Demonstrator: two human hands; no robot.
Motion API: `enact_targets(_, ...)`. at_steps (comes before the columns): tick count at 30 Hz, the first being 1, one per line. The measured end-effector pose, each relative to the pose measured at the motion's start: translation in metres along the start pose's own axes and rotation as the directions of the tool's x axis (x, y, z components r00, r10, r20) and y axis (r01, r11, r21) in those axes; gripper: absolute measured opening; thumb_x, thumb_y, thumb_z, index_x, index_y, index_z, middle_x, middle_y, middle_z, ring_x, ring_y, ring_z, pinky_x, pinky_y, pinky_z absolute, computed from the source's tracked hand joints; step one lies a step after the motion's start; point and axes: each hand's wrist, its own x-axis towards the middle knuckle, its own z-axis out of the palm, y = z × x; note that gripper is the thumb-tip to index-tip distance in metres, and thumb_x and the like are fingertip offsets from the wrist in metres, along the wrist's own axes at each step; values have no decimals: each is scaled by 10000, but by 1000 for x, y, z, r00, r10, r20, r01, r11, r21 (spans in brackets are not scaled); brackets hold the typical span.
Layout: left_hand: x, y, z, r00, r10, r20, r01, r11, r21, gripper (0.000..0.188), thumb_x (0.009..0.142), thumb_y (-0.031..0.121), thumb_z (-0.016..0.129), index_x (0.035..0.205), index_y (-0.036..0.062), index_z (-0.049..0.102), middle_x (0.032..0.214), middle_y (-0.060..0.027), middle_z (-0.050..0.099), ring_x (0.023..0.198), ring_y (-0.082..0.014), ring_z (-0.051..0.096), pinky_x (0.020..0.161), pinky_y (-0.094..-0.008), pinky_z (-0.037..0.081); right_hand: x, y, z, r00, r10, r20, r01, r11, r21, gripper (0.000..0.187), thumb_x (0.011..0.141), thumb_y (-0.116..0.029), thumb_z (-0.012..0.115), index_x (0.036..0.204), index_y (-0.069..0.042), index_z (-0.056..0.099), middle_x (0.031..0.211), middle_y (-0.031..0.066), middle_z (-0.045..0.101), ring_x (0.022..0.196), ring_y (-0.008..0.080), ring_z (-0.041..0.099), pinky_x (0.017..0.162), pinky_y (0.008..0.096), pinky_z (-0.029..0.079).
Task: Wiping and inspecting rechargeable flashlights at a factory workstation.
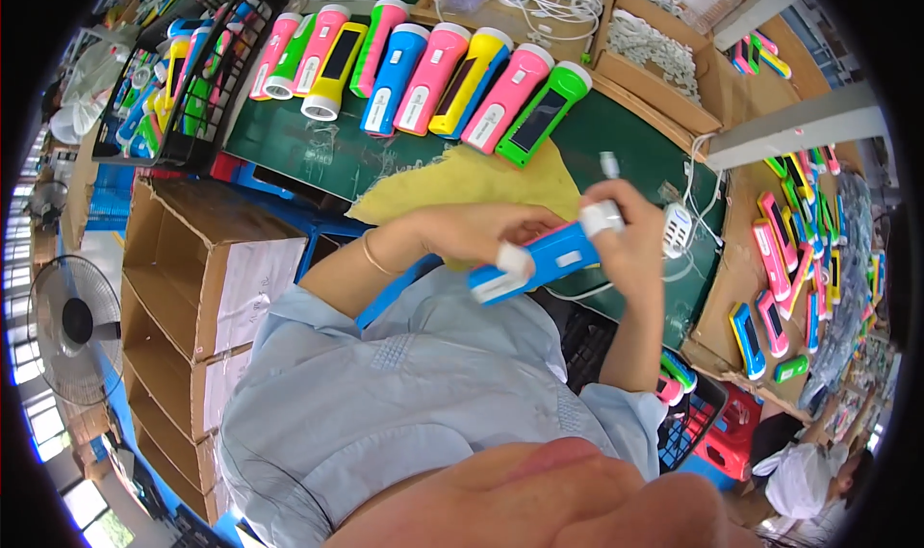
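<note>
A blue flashlight (553,261) with a pink side is held at a tilt between my hands, in front of my chest. Around its lower left end curl the fingers of my left hand (476,232), its thumb wrapped in white. My right hand (630,245) grips the other end; a white wrap covers one of its digits, and the flashlight's head is mostly hidden. Just above that hand shows a small white plug (608,165); whether I hold it is unclear. A yellow cloth (472,184) lies on the green table (298,149) beyond my hands.
A row of several flashlights (416,81) lies across the far table. At far left stands a black crate (192,149) of flashlights; cardboard shelves (207,259) are below. A white power strip (677,229) with cables sits right. More flashlights (770,259) lie on cardboard farther right.
</note>
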Motion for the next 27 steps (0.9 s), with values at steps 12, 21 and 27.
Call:
enact_targets(12, 45, 9, 8, 915, -144, -376, -141, 759, -635, 369, 894, 363, 538, 1062, 41, 472, 761, -69, 560, 589, -168, 576, 527, -280, 494, -53, 42, 27, 907, 320, -274, -213, 909, 357, 192, 880, -63, 533, 1047, -23, 619, 769, -13, 503, 728, 59, 467, 647, 190, 377)
enact_targets(21, 68, 17, -21, 788, -44, -615, -227, 906, -356, 202, 838, 171, 559, 958, 12, 522, 790, -102, 590, 750, -238, 624, 664, -375, 534, -49, 49, 21, 902, 392, -179, -202, 751, 628, 281, 940, -161, 461, 1153, 9, 528, 611, -26, 445, 469, 38, 360, 428, 179, 262)
enact_targets(27, 79, 72, -45, 362, 642, -675, 327, 591, 737, 676, 692, 251, 753, 1091, -100, 334, 979, -298, 520, 899, -422, 547, 813, -422, 453, -27, 46, 1, 925, 327, -194, -99, 698, 709, 275, 895, -108, 551, 1119, 48, 582, 759, 20, 533, 650, 66, 468, 550, 167, 336)
